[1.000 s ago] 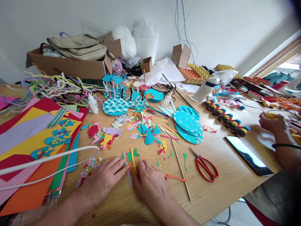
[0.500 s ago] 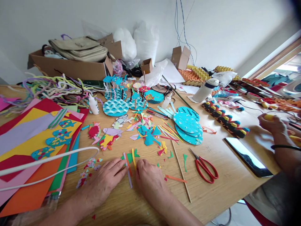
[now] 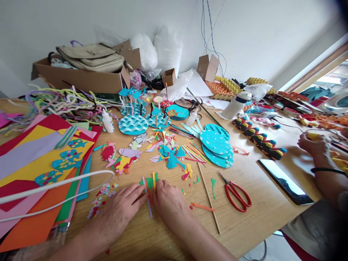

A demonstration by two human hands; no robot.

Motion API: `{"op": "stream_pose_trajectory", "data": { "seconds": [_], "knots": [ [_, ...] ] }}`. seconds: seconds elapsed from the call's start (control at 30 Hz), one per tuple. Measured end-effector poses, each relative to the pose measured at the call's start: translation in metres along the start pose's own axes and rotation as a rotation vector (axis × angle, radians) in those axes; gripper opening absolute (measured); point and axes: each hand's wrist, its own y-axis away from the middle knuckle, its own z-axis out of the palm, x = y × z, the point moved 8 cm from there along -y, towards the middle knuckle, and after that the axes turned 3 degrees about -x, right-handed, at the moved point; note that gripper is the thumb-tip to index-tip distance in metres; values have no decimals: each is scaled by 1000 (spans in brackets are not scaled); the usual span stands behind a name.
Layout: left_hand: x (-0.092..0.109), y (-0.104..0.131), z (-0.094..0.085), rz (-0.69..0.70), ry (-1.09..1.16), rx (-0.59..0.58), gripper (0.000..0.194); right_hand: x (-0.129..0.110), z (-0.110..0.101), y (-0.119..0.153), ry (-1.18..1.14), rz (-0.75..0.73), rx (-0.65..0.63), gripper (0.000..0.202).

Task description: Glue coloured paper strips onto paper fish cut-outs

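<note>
A green paper piece [image 3: 150, 182] lies on the surface [image 3: 193, 235] between the left hand's [image 3: 123, 203] and right hand's [image 3: 169, 200] fingertips, crossed by a lilac strip [image 3: 149, 208], orange strip [image 3: 149, 195] and yellow strip [image 3: 153, 177]; left fingers extended, right curled; whether either grip pinches anything, I cannot tell.

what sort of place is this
Probably a craft room or small handicraft workshop: the table holds scissors, a stack of coloured paper and a heap of pipe cleaners.
</note>
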Motion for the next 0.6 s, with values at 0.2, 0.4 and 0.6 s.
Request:
{"op": "stream_pose_trajectory", "data": {
  "seconds": [0.2,0.4,0.6],
  "knots": [
    [0,1,-4,-35,13,30,56,0,5,-2,14,-9,1,19],
    [1,1,-5,-21,6,42,53,5,-4,-1,-25,2,20,19],
    [1,2,-6,-23,22,59,52,13,-13,4,-30,-18,80,17]
  ]
}}
